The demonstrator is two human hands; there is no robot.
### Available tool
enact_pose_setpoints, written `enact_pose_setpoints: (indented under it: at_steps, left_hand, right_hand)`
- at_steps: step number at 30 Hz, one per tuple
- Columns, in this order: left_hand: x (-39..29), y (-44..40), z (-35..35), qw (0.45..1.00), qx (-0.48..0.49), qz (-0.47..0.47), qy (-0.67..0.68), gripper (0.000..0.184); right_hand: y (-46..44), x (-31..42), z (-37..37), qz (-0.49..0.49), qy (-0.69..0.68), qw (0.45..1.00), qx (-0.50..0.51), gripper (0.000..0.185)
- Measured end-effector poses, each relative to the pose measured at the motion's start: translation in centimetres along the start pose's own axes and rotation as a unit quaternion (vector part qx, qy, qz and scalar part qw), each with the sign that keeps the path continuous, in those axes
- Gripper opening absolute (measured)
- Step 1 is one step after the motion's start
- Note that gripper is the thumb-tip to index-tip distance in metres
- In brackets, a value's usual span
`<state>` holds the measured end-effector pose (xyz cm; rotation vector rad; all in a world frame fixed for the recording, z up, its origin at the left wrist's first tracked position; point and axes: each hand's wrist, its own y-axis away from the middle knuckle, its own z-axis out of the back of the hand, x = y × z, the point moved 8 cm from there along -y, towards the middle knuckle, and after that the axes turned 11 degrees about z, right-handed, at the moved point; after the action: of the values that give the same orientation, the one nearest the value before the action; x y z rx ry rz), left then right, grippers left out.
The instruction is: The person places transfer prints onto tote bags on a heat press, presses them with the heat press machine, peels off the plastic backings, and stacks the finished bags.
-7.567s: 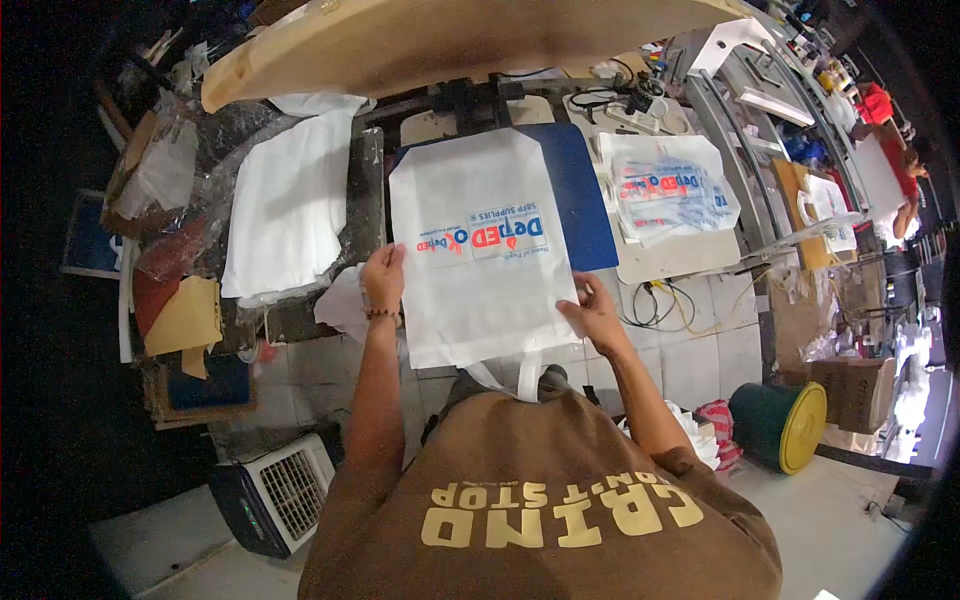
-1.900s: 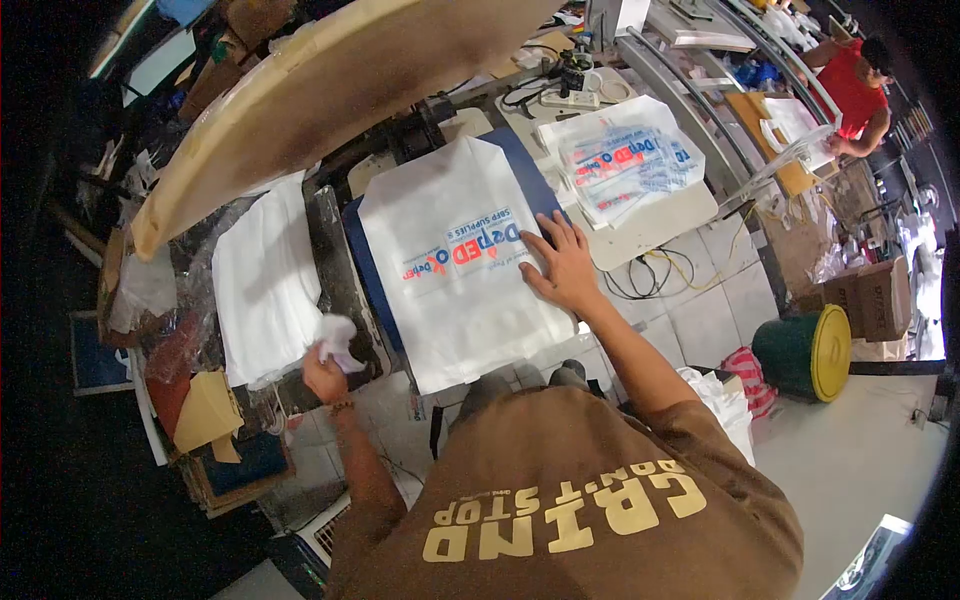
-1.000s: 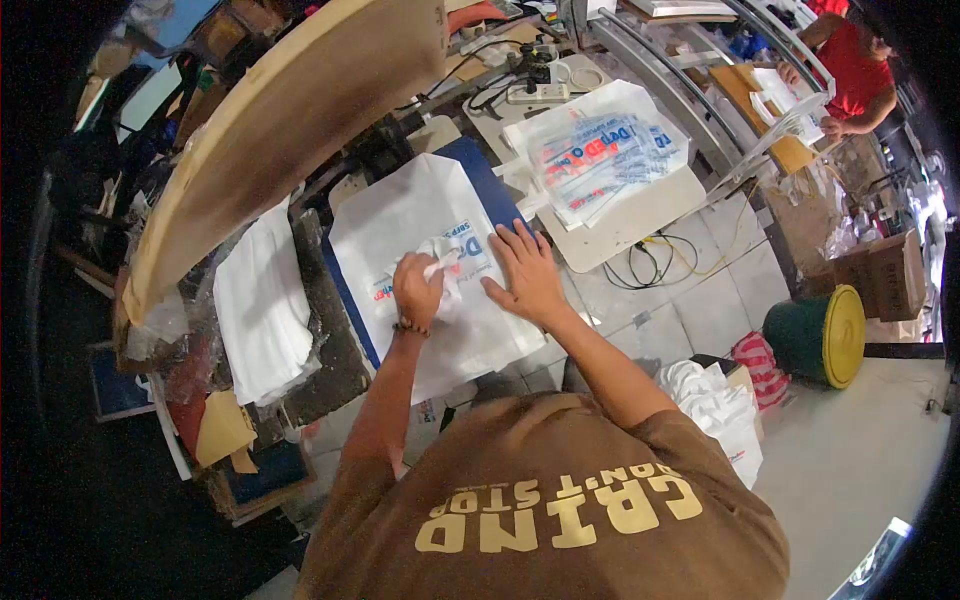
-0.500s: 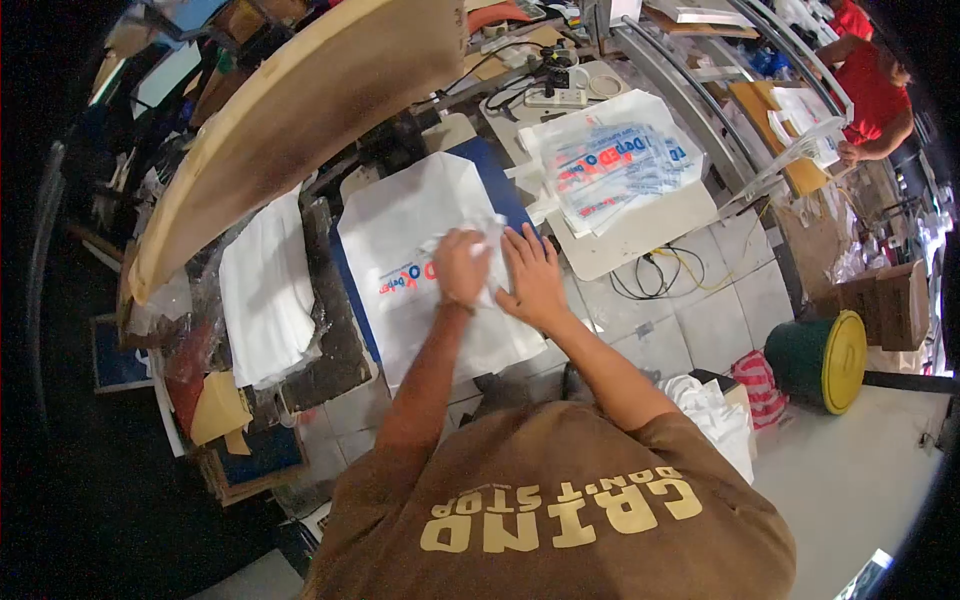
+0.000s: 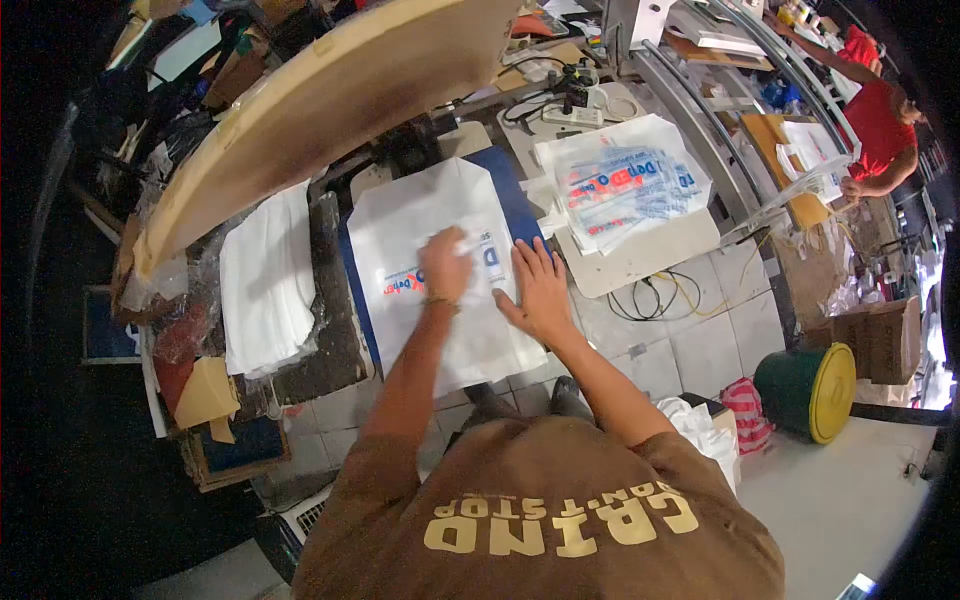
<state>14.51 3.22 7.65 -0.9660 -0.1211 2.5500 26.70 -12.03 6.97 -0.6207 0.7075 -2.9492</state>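
Observation:
A white bag (image 5: 410, 225) with red and blue printing lies flat on a blue board (image 5: 510, 195) in front of me. My left hand (image 5: 446, 268) is closed over the print, blurred by motion, with a bit of crumpled white cloth (image 5: 462, 243) at its fingers. Flat on the bag's right side rests my right hand (image 5: 541, 292), fingers spread and holding nothing. Blue letters show between the two hands.
To the left lies a stack of plain white bags (image 5: 268, 285). A pile of printed bags (image 5: 630, 185) sits on a pale board to the right. A curved padded board (image 5: 330, 110) hangs over the back left. A person in red (image 5: 880, 130) stands far right, near a green bin (image 5: 800, 390).
My left hand has swept slightly left across the print, uncovering blue letters. My right hand stays flat near the same edge. The head view has shifted a little.

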Motion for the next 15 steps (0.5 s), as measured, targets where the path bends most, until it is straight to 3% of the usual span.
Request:
enact_pose_setpoints:
  at_steps: [1,2,5,7,9,11,12,13,15]
  left_hand:
    - [2.5,-0.4,0.5,0.998,-0.003,0.053,0.025,0.021]
    - [2.6,-0.2,1.2,0.997,-0.072,0.019,-0.005,0.017]
    - [-0.2,0.8,-3.1,0.987,-0.135,-0.066,0.051,0.02]
    - [-5.5,1.7,-3.9,0.996,-0.034,-0.07,-0.05,0.031]
    - [-3.1,1.5,-2.6,0.994,-0.049,-0.093,-0.006,0.027]
    - [0.9,1.8,2.5,0.979,-0.18,-0.092,-0.038,0.022]
    - [3.0,0.9,4.3,0.991,-0.123,-0.047,-0.03,0.023]
    - [3.3,2.0,5.3,0.985,-0.16,-0.006,-0.063,0.025]
    - [1.4,3.4,3.3,0.985,-0.171,-0.033,0.011,0.022]
  right_hand:
    - [0.1,-0.1,0.1,-0.002,-0.001,1.0,-0.012,0.08]
    - [0.1,-0.1,0.1,-0.006,-0.001,1.0,-0.013,0.08]
    - [-0.2,0.0,0.4,0.003,0.005,1.0,-0.014,0.08]
    - [0.0,0.0,0.1,0.002,0.005,1.0,0.014,0.079]
    - [0.0,0.1,-0.2,0.015,0.003,1.0,0.011,0.076]
    - [-0.1,0.1,0.0,0.002,0.001,1.0,-0.021,0.076]
    - [-0.1,0.1,0.0,0.001,-0.002,1.0,-0.024,0.076]
    - [0.0,0.2,0.0,0.003,-0.005,1.0,-0.021,0.076]
    - [-0.1,0.3,0.1,0.003,0.008,1.0,-0.017,0.077]
